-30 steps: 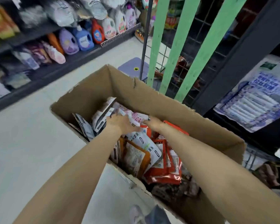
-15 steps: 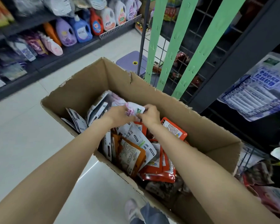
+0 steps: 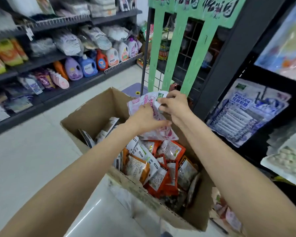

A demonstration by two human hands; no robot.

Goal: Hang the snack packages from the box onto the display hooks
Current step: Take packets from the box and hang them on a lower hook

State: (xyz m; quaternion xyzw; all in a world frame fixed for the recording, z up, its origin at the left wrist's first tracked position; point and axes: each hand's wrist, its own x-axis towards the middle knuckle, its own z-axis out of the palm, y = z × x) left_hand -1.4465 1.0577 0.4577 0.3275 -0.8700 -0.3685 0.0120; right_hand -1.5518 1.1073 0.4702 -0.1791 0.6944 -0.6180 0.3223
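Above box [image 3: 85,120], both hands' fingers [image 3: 162,108] pinching pink packet [image 3: 154,132]

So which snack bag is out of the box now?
The pink-and-white bag, held up above the cardboard box by the left hand and right hand. The orange and white bags lie inside.

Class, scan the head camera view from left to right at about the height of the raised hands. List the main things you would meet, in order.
Shelf of detergent bottles → pink and white snack package held up over the cardboard box by left hand and right hand → blue and white hanging bag.
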